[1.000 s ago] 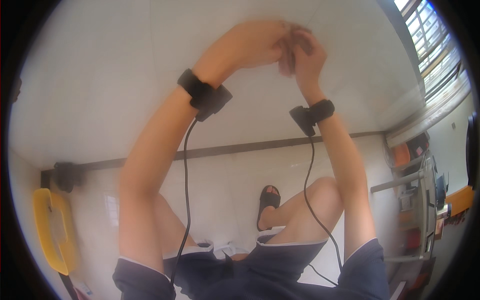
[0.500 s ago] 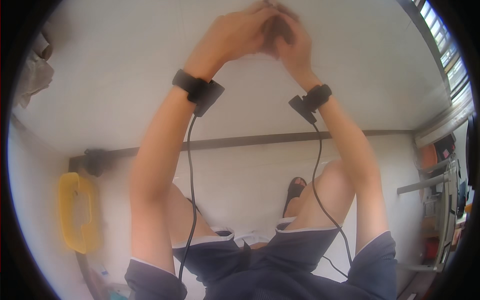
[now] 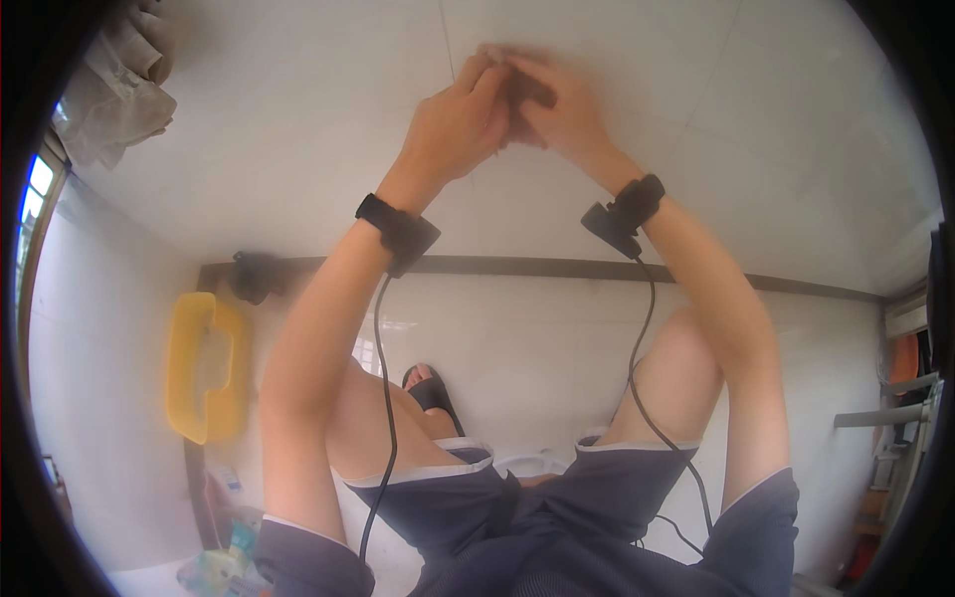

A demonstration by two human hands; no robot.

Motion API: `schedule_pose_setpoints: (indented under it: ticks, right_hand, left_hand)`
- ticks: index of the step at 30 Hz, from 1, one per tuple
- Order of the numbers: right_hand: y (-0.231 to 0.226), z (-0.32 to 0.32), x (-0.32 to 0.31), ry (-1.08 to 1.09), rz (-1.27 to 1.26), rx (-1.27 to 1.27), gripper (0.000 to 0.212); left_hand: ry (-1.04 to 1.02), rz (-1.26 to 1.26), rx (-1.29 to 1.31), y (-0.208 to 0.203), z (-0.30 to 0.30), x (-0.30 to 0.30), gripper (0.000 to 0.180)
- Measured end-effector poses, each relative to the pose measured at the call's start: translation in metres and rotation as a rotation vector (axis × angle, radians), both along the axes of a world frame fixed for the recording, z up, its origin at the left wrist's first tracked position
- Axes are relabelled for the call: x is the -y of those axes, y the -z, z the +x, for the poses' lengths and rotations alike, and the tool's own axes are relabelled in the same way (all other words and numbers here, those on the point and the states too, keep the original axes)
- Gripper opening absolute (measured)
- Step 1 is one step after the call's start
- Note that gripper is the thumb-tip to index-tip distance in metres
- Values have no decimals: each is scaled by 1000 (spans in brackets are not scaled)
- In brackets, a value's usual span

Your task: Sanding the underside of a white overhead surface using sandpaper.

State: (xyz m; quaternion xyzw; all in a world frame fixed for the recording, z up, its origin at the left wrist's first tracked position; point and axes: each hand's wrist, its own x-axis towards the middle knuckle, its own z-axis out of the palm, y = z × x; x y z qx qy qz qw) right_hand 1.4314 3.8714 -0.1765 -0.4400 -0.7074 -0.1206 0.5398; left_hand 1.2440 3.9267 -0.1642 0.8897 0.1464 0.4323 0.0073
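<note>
My left hand (image 3: 458, 119) and my right hand (image 3: 575, 111) meet in front of a pale tiled surface. The fingers of both are bent and their tips come together at the top. Between the palms lies a dark, reddish-brown patch; blur and shade hide whether it is a small object or shadowed skin. Around my left wrist sits a black strap with a block-shaped device (image 3: 406, 239). A similar black device (image 3: 615, 227) is strapped to my right wrist. From each one a thin black cable runs down toward my body.
A yellow plastic piece with a cut-out (image 3: 184, 368) stands at the left, beside a small dark object (image 3: 254, 277). Crumpled greyish cloth or plastic (image 3: 124, 85) hangs at the upper left. A dark strip (image 3: 537, 266) crosses the pale surfaces. Grey metal bars (image 3: 880, 416) stick in from the right.
The view has swung leftward, so the yellow piece and the crumpled material sit further right in the picture. My joined hands appear slightly lower, still together.
</note>
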Motion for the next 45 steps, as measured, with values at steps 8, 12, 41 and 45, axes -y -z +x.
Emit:
schedule_pose_setpoints:
  ticks: [8, 12, 41, 45]
  right_hand:
    - [-9, -29, -11, -165, -11, -201, 71]
    - [18, -31, -10, -196, -270, -322, 72]
    - [37, 77, 34, 424, 17, 50, 69]
    - [54, 108, 52, 546, -87, 52, 69]
  left_hand:
    - [51, -9, 209, -5, 3, -6, 54]
    - [-77, -46, 194, 27, 18, -7, 62]
    - [381, -207, 283, 40, 128, -5, 61]
    - [392, -252, 135, 59, 158, 0, 59]
